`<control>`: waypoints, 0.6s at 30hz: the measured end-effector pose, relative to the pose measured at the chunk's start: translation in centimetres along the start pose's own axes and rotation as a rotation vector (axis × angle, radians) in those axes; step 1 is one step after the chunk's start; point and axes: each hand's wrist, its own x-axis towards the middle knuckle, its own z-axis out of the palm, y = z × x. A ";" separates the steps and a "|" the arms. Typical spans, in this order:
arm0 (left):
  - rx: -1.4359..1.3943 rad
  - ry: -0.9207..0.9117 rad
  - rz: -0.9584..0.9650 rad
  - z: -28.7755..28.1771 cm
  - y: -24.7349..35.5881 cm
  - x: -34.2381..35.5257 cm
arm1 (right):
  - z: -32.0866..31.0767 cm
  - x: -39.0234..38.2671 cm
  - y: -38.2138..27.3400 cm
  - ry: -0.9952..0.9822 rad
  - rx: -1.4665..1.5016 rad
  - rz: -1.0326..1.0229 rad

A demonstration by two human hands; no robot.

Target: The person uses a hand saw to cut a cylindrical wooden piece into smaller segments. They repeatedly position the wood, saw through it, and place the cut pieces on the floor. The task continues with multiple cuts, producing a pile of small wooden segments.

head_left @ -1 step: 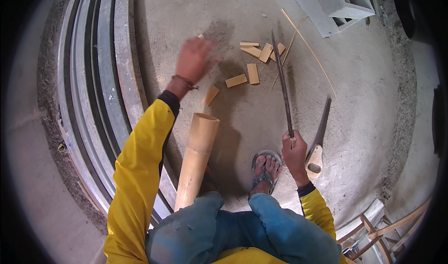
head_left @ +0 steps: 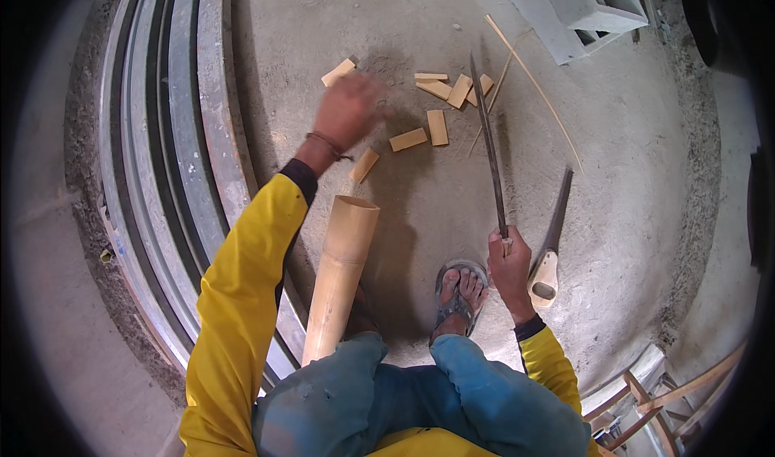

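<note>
My right hand [head_left: 509, 271] is closed around the handle of a long, narrow-bladed knife [head_left: 491, 150], its dark blade pointing away from me. My left hand [head_left: 349, 114] hovers over the floor, its fingers smeared by motion. Just beyond it lies a flat pale bamboo piece [head_left: 338, 72], and below the wrist another bamboo piece [head_left: 365, 166]. Several similar bamboo pieces [head_left: 408, 140] are scattered to its right. A thick bamboo tube [head_left: 335, 271] leans by my left leg, its cut end facing up and away.
A handsaw [head_left: 554, 231] lies on the concrete floor right of my right hand. Thin bamboo strips [head_left: 537, 94] stretch beyond the knife. Long grey metal beams [head_left: 186, 134] run along the left. A grey block-like object [head_left: 593, 9] stands far right, wooden framing [head_left: 654, 417] near right.
My left hand has shifted slightly right and toward me, uncovering more of the bamboo piece beyond it. My right hand and the knife have stayed put.
</note>
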 end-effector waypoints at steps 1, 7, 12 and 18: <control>-0.096 -0.114 0.027 0.6 1.2 0.2 | 0.1 0.3 0.1 0.011 0.000 -0.016; -0.370 -0.286 -0.339 2.5 6.7 1.9 | -0.2 0.0 0.2 0.021 0.030 -0.002; -0.275 -0.147 -0.257 4.2 8.6 2.8 | -0.2 0.0 0.1 0.029 0.037 0.011; -0.669 -0.113 -0.509 2.6 7.4 3.2 | -0.1 0.1 -0.5 0.023 -0.019 -0.015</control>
